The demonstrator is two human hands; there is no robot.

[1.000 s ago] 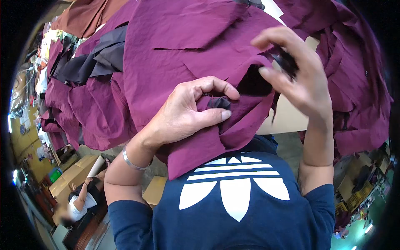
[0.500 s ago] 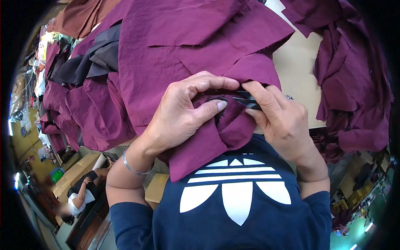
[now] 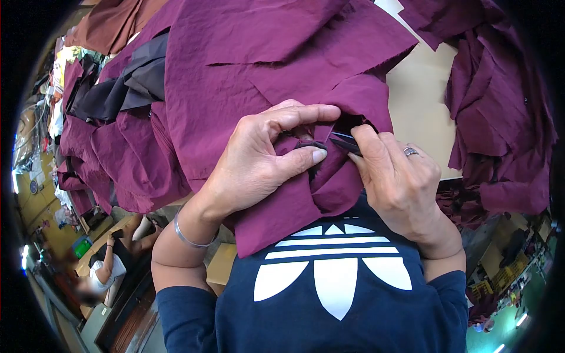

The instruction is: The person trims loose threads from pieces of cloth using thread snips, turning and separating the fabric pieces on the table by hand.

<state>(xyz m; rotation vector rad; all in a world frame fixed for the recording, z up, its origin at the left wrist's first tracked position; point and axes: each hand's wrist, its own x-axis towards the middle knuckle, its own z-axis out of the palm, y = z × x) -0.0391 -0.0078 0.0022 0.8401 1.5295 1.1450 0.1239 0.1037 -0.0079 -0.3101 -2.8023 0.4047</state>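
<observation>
Maroon fabric lies bunched and folded in front of my chest. My left hand pinches a fold of it between thumb and fingers, with a dark strip showing by the thumb tip. Small black thread snips are gripped in my right hand, between thumb and forefinger. Their pointed blades reach left into the fold, close to my left thumb and forefinger. Whether the blades touch the cloth or a thread, I cannot tell.
More maroon cloth is piled at the left beside dark grey fabric. Another maroon heap lies to the right across a beige tabletop. A person sits at the lower left, near cardboard boxes.
The snips have turned and their tips have moved slightly left, nearer the left fingers. My right hand has rotated, exposing its ring. The left hand stays on the fold.
</observation>
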